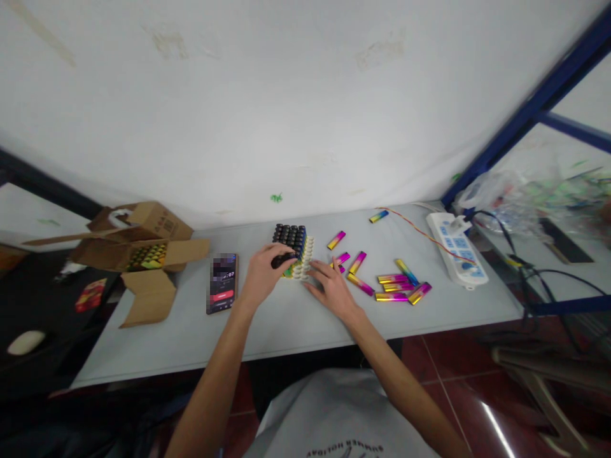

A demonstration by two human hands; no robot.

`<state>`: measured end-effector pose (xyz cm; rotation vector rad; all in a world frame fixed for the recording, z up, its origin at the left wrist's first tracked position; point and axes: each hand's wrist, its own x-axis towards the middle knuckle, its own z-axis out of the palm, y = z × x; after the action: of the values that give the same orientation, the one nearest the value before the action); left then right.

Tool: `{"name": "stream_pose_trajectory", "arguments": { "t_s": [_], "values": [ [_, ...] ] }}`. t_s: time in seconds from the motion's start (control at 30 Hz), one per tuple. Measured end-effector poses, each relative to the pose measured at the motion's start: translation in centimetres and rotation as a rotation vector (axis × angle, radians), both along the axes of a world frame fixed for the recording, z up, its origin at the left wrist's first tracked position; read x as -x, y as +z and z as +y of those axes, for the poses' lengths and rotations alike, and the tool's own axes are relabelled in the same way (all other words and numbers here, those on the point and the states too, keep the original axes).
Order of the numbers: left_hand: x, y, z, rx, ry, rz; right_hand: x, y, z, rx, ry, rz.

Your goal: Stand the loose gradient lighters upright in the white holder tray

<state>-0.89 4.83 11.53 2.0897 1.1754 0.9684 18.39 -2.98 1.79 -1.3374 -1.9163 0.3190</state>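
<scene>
A tight block of upright pieces with round black tops point(290, 235) stands at the middle of the table. Along its right side runs a row of pieces with whitish tops point(309, 249). My left hand point(262, 272) is at the block's front left corner, thumb and fingers closed on black-topped pieces there; how many it grips is hidden. On the right, my right hand point(333, 289) has its fingers stretched out, their tips at the whitish row. Just beyond those fingers lie shiny pink-and-yellow cases point(340, 261), partly covered by the hand.
More shiny gradient cases point(392, 287) lie scattered to the right, one blue-yellow case point(379, 217) near the wall. A power strip point(457, 248) with cables sits at the right end. To the left are a phone point(222, 283) and an open cardboard box point(153, 280) holding similar pieces.
</scene>
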Motion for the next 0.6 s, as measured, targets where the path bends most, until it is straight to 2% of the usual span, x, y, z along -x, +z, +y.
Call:
{"name": "stream_pose_trajectory", "arguments": {
  "t_s": [0.1, 0.27, 0.6],
  "values": [
    [0.3, -0.9, 0.7, -0.116, -0.077, 0.141, 0.0, -0.1, 0.0, -0.003, -0.004, 0.001],
    [0.0, -2.3, 1.1, -0.233, -0.067, 0.275, 0.0, -0.1, 0.1, 0.001, -0.008, -0.002],
    [0.2, -2.2, 0.9, -0.248, -0.112, 0.356, -0.2, -0.2, 0.3, 0.01, -0.003, -0.004]
  ]
}}
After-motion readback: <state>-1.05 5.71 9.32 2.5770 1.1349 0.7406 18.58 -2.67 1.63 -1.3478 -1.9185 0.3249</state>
